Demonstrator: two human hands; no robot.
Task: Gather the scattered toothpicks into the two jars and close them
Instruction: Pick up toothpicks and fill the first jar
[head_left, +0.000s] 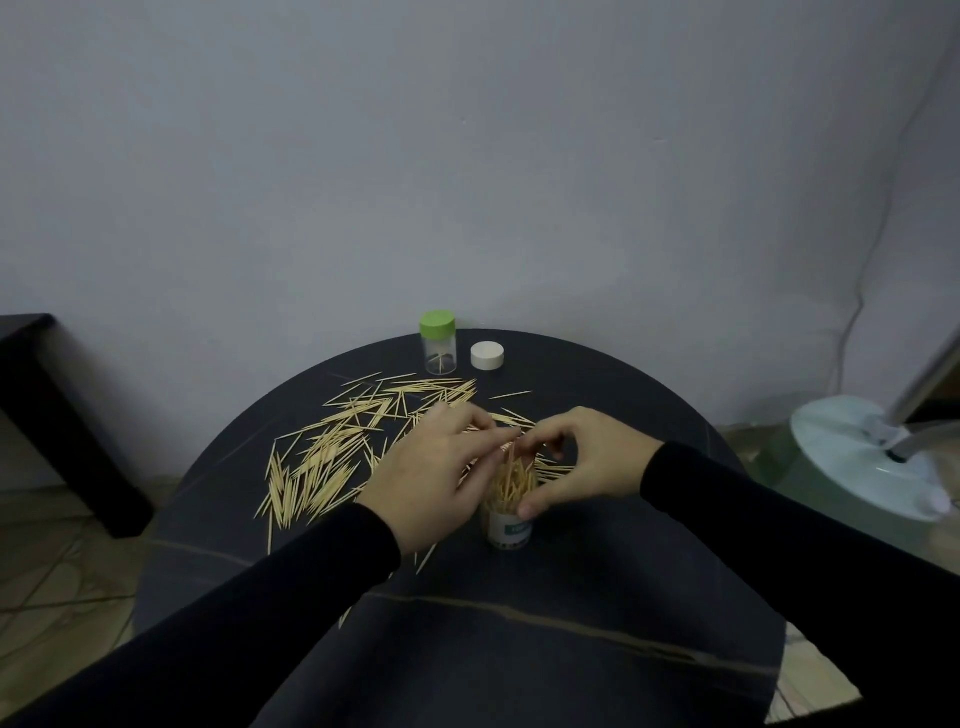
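Round dark table (519, 649) with bare near half, scattered toothpicks (332, 457) spread left-centre toward far edge, left hand (436, 478) pinching toothpicks over open jar (509, 525), right hand (587, 462) fingers curled, thumb on jar rim, green-lidded jar (439, 343) and white lid (487, 356) at far edge.

Home room: round dark table (571, 649), fan base (852, 467), plain wall (467, 156)

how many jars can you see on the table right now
2. One jar with a green lid stands at the far edge of the round table, nearly empty. The open jar, packed with toothpicks, stands near the middle between both hands. No others show.
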